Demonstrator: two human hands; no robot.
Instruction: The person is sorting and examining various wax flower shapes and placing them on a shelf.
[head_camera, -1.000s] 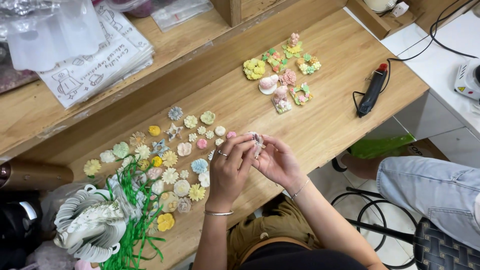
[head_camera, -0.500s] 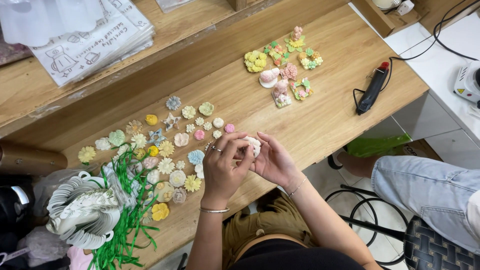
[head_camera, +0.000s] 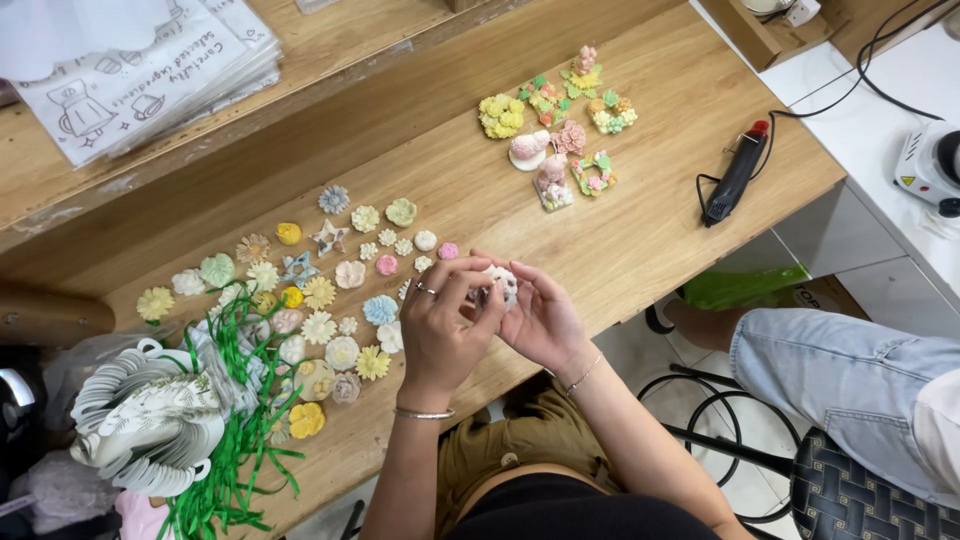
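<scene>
Pinching a small white flower ornament (head_camera: 497, 284) from both sides, the left hand (head_camera: 440, 325) and the right hand (head_camera: 540, 318) meet just above the near edge of the wooden table (head_camera: 640, 230), fingertips curled closed around the piece so that only its top shows. Left of the ornament, a spread of pastel flower pieces (head_camera: 320, 290) covers the table, and farther left lie green ribbon strands (head_camera: 235, 440) and a stack of white scalloped tags (head_camera: 150, 410). Beyond the ornament sits a cluster of finished flower decorations (head_camera: 560, 125); to their right, well apart, rests a black glue gun (head_camera: 735, 175). Nothing stands between the hands and the ornament.
</scene>
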